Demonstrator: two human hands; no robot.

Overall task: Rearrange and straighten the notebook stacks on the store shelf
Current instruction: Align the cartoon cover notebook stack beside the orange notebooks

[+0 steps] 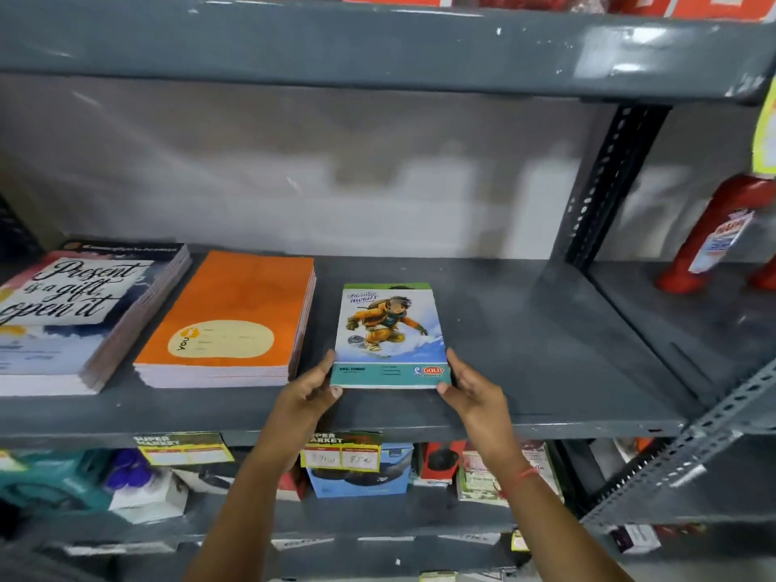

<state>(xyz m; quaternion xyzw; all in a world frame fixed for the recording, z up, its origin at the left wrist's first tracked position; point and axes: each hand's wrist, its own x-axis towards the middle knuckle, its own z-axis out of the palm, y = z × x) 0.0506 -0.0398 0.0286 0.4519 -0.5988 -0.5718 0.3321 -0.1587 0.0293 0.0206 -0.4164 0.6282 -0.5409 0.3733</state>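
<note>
Three notebook stacks are lying on the shelf (pixel 525 329), the snowboarder stack (pixel 390 333) rightmost, long axis pointing front-to-back, with left hand (pixel 313 388) and right hand (pixel 470 386) gripping its front corners.

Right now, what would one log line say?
left hand | right hand | both grip snowboarder notebook | beside orange stack | shelf

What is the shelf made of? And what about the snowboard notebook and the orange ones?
The shelf looks like painted grey metal: chipped edges and a punched-hole upright. The snowboard notebook, held at its near corners by the left hand and right hand, seems paper with a glossy printed card cover. The orange stack looks like matte card covers over white paper pages.
</note>
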